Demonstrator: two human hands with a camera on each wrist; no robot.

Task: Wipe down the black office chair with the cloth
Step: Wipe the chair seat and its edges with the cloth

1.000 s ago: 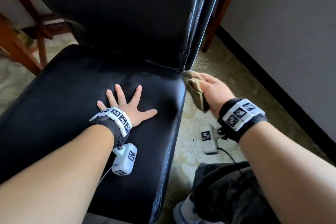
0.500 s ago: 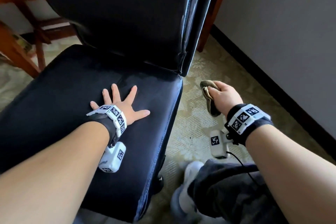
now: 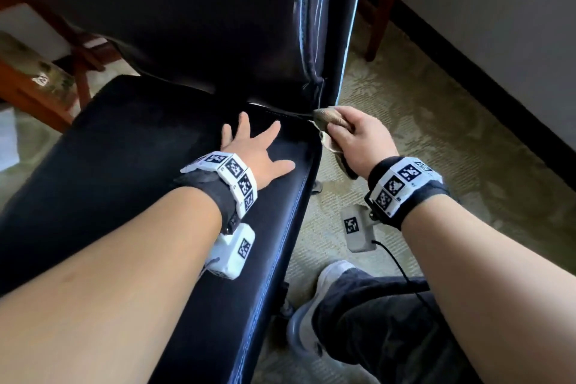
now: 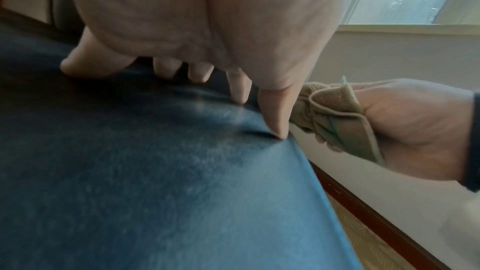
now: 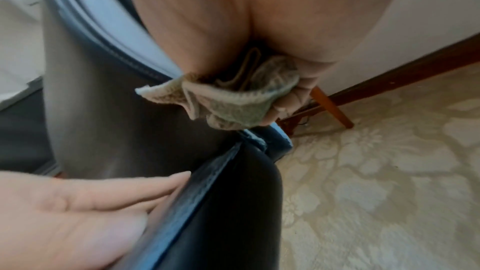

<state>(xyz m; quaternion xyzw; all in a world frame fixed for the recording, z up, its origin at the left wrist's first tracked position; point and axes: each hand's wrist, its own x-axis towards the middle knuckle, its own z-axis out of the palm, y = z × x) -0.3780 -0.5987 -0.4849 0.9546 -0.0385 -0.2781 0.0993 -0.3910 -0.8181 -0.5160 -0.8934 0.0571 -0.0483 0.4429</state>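
The black office chair fills the left of the head view, its seat (image 3: 131, 171) flat and its backrest (image 3: 202, 15) upright behind. My left hand (image 3: 252, 150) lies flat on the seat near its right rear corner, fingers spread; its fingertips (image 4: 239, 93) press the leather. My right hand (image 3: 358, 140) grips a bunched olive-tan cloth (image 3: 327, 121) just off the seat's right edge, the cloth's tip at the crease where seat meets backrest. The right wrist view shows the cloth (image 5: 233, 98) squeezed in the curled fingers, above the seat edge (image 5: 207, 192) and beside the backrest.
Pale patterned carpet (image 3: 436, 140) lies right of the chair, bounded by a dark skirting board (image 3: 498, 103) and a white wall. A wooden leg (image 3: 380, 9) stands behind the backrest. Wooden furniture (image 3: 37, 84) sits at left. My knee and shoe (image 3: 330, 284) are below the seat's edge.
My right hand had dropped away from the chair with the cloth, then came back up and left to the seat's rear right corner. The left hand stayed flat on the seat.
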